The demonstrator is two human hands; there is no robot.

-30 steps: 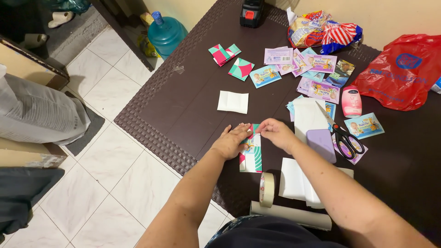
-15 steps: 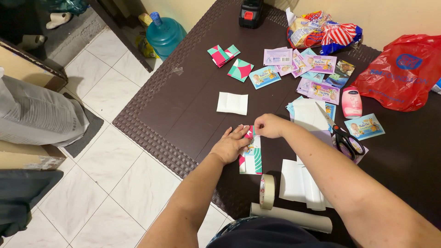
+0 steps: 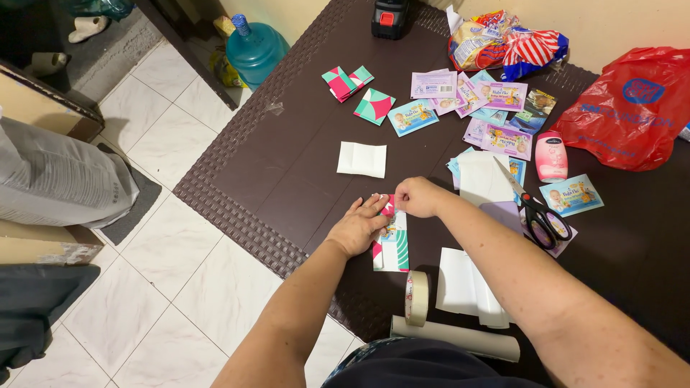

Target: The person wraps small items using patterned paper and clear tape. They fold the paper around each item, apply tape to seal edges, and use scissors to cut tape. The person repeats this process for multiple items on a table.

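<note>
Scissors, tape roll, red plastic bag, water jug.

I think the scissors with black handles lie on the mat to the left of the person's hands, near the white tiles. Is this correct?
Not quite. In the head view the scissors with black handles do lie on the mat, but to the right of the left hand and right hand, away from the white tiles, beside the pink bottle.
</note>
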